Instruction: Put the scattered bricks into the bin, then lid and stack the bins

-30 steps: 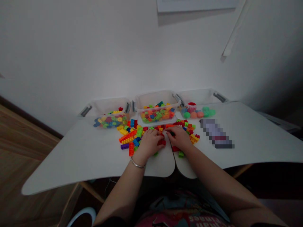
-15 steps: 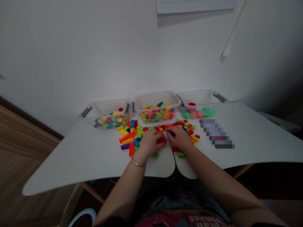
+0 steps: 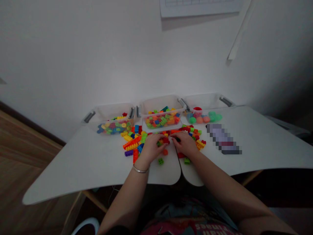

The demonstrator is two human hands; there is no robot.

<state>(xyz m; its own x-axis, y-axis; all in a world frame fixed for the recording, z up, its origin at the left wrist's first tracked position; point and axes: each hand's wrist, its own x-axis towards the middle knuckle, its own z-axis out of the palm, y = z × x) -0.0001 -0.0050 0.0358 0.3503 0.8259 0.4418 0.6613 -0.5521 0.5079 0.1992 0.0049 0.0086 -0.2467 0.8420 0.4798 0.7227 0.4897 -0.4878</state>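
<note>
My left hand (image 3: 152, 147), with a bangle on its wrist, reaches into a spread of coloured toy building bricks. Its thumb and fingers are closed around a red building brick (image 3: 166, 140). Just below the thumb lies an orange brick (image 3: 165, 152), and a green brick (image 3: 160, 161) is nearer to me. Opposite, my right hand (image 3: 185, 142) rests among bricks with its fingers curled and thumb close to the fingertips. Whatever those fingers hold, if anything, is hidden. Long orange (image 3: 132, 142) and purple bricks (image 3: 129, 153) lie left of my left hand.
Three clear bins stand against the wall: a left bin (image 3: 110, 109) and a middle bin (image 3: 161, 101) with bricks, and a right bin (image 3: 205, 99) with rounded pieces. A pixelated flat object (image 3: 223, 138) lies right. A gap (image 3: 180, 166) splits the white tabletop (image 3: 97, 169).
My left hand has shifted slightly left and away from me, with the red brick raised toward the far side. The orange brick below it has come into view. My right hand has barely moved.
</note>
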